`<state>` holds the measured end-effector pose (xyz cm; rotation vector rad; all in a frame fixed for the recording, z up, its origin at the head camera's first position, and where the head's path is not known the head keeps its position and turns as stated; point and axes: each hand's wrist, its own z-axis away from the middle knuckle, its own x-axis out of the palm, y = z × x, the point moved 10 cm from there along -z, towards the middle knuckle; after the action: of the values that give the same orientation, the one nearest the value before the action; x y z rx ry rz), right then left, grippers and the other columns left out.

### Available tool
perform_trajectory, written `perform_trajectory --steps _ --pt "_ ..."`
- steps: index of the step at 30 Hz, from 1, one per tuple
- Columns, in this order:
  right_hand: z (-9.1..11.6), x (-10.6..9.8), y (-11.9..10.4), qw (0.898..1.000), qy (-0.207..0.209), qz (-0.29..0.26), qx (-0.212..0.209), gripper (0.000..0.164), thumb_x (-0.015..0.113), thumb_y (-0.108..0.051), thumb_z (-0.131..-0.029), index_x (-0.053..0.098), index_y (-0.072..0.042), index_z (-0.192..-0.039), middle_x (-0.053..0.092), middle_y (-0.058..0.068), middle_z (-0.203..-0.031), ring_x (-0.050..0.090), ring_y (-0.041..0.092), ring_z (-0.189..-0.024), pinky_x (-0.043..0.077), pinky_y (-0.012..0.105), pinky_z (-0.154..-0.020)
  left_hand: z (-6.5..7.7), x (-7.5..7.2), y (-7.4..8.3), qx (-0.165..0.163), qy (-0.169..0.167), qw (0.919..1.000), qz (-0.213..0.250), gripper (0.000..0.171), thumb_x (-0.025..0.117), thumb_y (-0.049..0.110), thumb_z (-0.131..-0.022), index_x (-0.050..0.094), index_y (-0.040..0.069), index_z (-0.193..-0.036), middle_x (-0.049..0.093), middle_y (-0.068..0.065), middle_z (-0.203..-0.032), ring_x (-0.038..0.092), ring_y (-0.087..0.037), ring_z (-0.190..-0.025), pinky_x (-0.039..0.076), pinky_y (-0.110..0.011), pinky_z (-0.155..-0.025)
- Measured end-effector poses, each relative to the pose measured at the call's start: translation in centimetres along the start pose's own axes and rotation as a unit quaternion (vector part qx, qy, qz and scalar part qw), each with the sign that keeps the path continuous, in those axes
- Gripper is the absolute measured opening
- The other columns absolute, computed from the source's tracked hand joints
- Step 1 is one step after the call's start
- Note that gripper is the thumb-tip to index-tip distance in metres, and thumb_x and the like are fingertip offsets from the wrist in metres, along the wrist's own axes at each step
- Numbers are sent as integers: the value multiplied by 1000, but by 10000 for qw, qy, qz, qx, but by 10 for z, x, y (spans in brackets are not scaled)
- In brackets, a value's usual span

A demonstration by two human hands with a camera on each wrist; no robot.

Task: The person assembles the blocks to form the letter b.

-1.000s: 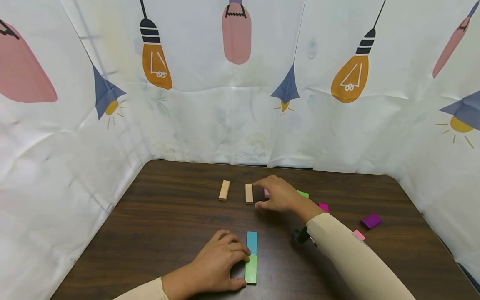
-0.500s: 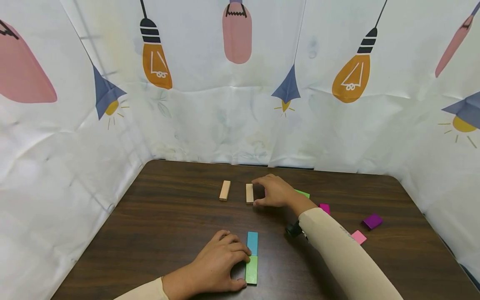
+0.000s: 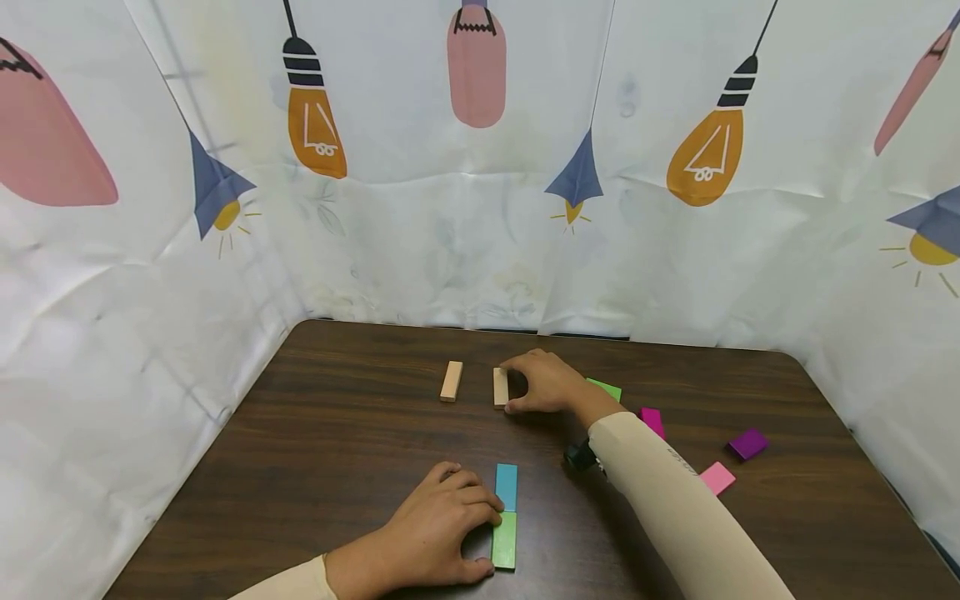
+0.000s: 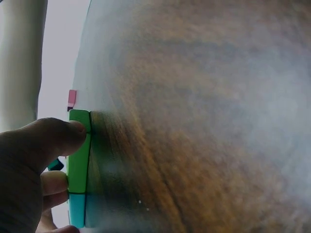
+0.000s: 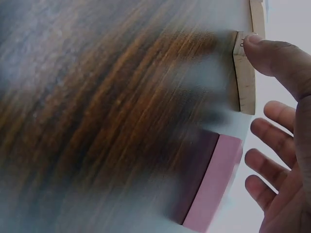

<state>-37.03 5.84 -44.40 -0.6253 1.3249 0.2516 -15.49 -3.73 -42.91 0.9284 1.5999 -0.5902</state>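
Note:
My left hand (image 3: 442,525) grips a light green wooden block (image 3: 505,542), thumb at its near end and fingers along its side. The green block stands end to end with a blue block (image 3: 506,487); in the left wrist view the thumb lies over the green block (image 4: 78,165), the blue block (image 4: 77,209) beyond. At the back, my right hand (image 3: 551,383) reaches around a plain wooden block (image 3: 500,388). In the right wrist view its thumb is at one end of that block (image 5: 245,80), while the other fingers are spread apart from it.
A second plain block (image 3: 452,381) lies to the left. A dusty pink block (image 5: 214,184) lies beside the right hand, hidden in the head view. To the right are a green block (image 3: 604,389), a magenta block (image 3: 652,422), a purple block (image 3: 748,444) and a pink block (image 3: 717,478).
My right hand has moved left, bringing its thumb and index finger to the ends of the plain wooden block. The left hand keeps its place on the green block.

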Motion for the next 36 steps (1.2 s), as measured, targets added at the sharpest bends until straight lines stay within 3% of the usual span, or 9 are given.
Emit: perform_trajectory --steps 7,19,25,32,36 --pt "-2 4 -3 10000 -44 46 -36 67 79 -50 -86 58 -25 -145 56 -5 -144 41 27 -141 33 50 -115 1 0 0 16 36 10000 -18 37 73 58 -85 75 30 -109 65 19 -122 56 -9 -113 42 -51 -102" --pt "2 -3 -10 9992 258 123 -279 62 81 -50 -84 65 -23 -138 61 -6 -138 43 25 -138 31 47 -116 3 0 -1 -30 12 10000 -5 38 74 59 -84 75 30 -109 65 19 -122 56 -9 -113 42 -51 -103" --pt "14 -8 -15 9983 333 109 -474 61 80 -51 -85 65 -22 -137 61 -6 -138 43 27 -139 31 49 -116 3 0 0 -27 -2 10000 -37 38 74 59 -84 75 30 -109 65 19 -122 56 -9 -113 42 -52 -102" --pt "35 -15 -17 9959 643 11 -642 58 81 -50 -84 67 -23 -133 64 -7 -132 50 23 -124 38 50 -107 1 0 -1 -18 -78 10000 -25 36 73 58 -86 75 31 -110 64 20 -123 56 -8 -113 42 -51 -102" --pt "44 -17 -19 9942 741 -3 -780 58 82 -50 -83 68 -22 -131 65 -7 -132 50 23 -124 40 51 -105 1 0 -1 -37 -96 9999 -15 36 73 57 -86 75 30 -109 64 20 -123 56 -8 -113 42 -51 -102"
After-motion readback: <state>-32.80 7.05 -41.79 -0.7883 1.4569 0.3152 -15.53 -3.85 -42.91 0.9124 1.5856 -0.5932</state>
